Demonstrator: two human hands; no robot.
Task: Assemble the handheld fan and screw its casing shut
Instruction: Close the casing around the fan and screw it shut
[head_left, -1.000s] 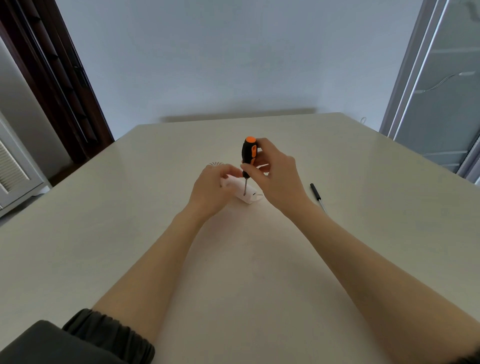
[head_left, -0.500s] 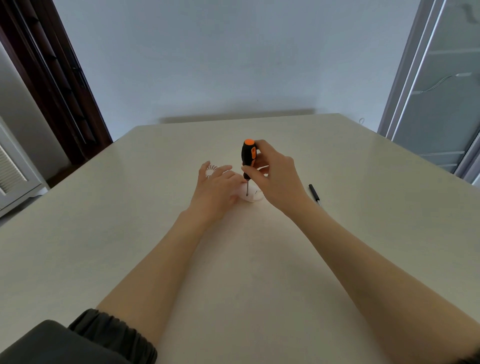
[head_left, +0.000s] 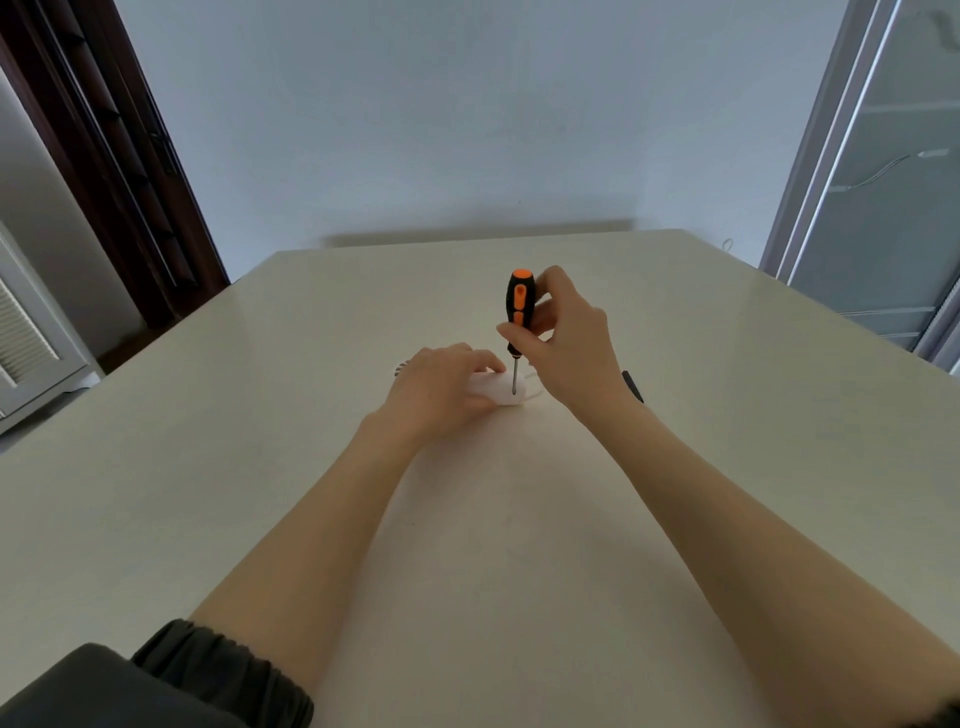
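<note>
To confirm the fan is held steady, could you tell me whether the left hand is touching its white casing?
Touching: the head view shows the left hand resting on the white casing.

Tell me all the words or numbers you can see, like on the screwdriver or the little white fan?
None: no words, numbers or signs can be read anywhere in this picture.
The screwdriver shows only plain black and orange on its handle.
The white fan casing looks blank; much of it is hidden under the left hand.
The second tool behind the right hand is too small to tell.
</note>
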